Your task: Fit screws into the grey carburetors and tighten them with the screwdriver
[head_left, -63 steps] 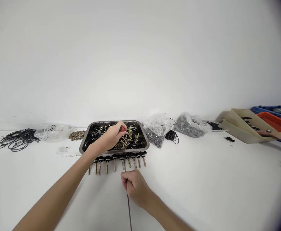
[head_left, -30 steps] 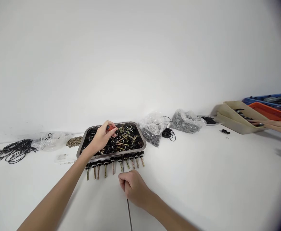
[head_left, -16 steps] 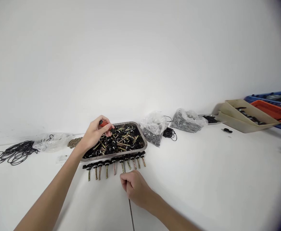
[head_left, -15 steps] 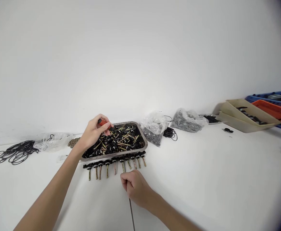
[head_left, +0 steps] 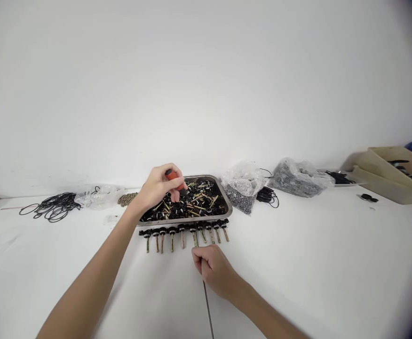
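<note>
My left hand (head_left: 162, 184) is closed around an orange-handled tool (head_left: 176, 180) with a black butt end. Its working end cannot be made out against the parts below. The hand is over a metal tray (head_left: 230, 210) heaped with small black fittings with brass-coloured pins (head_left: 201, 197). In front of the tray, several such fittings (head_left: 172, 235) stand in a row, pins pointing toward me. My right hand (head_left: 213, 266) is a closed fist near the row's pins. Whatever its fingers may hold is hidden.
Beyond the tray's right end are plastic bags of small grey parts (head_left: 239, 197) (head_left: 292, 181) and black cord loops (head_left: 267, 196). More black loops (head_left: 56, 207) lie left, beside brass-coloured bits (head_left: 126, 199). A beige bin (head_left: 375, 181) stands far right. A dark table seam (head_left: 208, 306) runs toward me.
The view has swung left, shifting the whole scene rightward. My left hand has tilted the orange-handled tool further down over the tray. My right fist stays by the row.
</note>
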### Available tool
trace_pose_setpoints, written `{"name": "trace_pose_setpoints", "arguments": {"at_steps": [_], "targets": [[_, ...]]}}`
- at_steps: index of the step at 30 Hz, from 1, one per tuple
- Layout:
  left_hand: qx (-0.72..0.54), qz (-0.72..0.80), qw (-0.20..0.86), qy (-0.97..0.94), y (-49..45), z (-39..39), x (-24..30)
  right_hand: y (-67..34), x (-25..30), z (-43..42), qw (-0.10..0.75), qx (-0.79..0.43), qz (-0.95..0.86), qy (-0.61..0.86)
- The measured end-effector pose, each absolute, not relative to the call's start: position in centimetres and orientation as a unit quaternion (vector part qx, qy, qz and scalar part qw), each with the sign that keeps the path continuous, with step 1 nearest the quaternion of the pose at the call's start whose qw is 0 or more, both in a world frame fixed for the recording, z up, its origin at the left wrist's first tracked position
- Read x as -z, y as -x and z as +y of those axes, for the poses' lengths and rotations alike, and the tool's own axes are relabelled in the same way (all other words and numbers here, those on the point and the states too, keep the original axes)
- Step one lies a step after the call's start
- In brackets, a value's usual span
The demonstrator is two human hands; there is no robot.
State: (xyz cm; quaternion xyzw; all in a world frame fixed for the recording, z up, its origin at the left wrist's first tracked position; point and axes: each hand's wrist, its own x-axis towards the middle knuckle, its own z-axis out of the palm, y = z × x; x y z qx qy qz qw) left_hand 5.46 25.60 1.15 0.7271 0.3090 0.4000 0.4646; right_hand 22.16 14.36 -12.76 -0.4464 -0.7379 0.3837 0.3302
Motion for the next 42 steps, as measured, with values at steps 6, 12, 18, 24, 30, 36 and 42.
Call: {"name": "trace_pose_setpoints", "arguments": {"at_steps": [6,12,18,24,30,36,42], "targets": [[-0.329,0.302,0.495,-0.746,-7.8,25.7,1.6,-22.2,12.8,14.4,0.335,-0.393,-0.733,0.443],[-0.339,0.339,0.391,-0.786,-8.2,26.3,2.9,-22.1,13.0,14.5,0.337,-0.384,-0.738,0.441],[-0.369,0.364,0.338,-0.785,-7.3,27.1,3.1,-22.2,13.0,14.4,0.335,-0.389,-0.735,0.444],[-0.374,0.367,0.328,-0.786,-7.0,27.3,2.8,-22.2,12.7,14.3,0.331,-0.386,-0.738,0.443],[-0.429,0.356,0.328,-0.763,-6.1,26.6,0.9,-22.2,12.7,14.3,0.327,-0.387,-0.739,0.444],[-0.453,0.371,0.322,-0.744,-3.4,25.9,-1.8,-22.1,12.6,14.3,0.326,-0.387,-0.738,0.446],[-0.429,0.435,0.315,-0.726,-1.4,26.0,-3.0,-22.0,12.7,14.5,0.321,-0.380,-0.740,0.452]]}}
